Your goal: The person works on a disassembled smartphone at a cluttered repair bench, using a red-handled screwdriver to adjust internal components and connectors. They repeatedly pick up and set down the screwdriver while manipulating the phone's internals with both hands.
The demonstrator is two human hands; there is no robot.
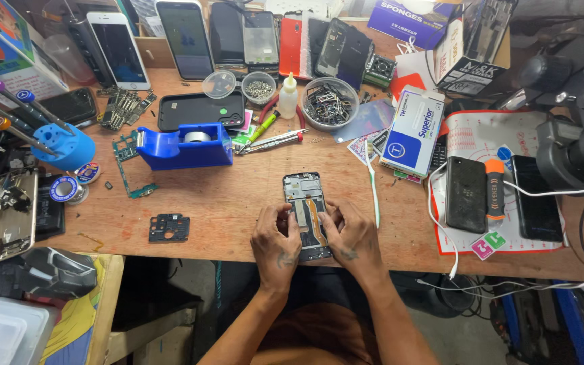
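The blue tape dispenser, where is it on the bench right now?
In the head view, the blue tape dispenser sits on the wooden bench left of centre, up-left of the opened phone under both hands, just in front of a black phone case.

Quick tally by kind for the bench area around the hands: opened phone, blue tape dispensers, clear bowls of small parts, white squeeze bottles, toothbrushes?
Opened phone (both hands on it: left hand, right hand): 1
Blue tape dispenser: 1
Clear bowl of small parts: 2
White squeeze bottle: 1
Toothbrush: 1
Total: 6
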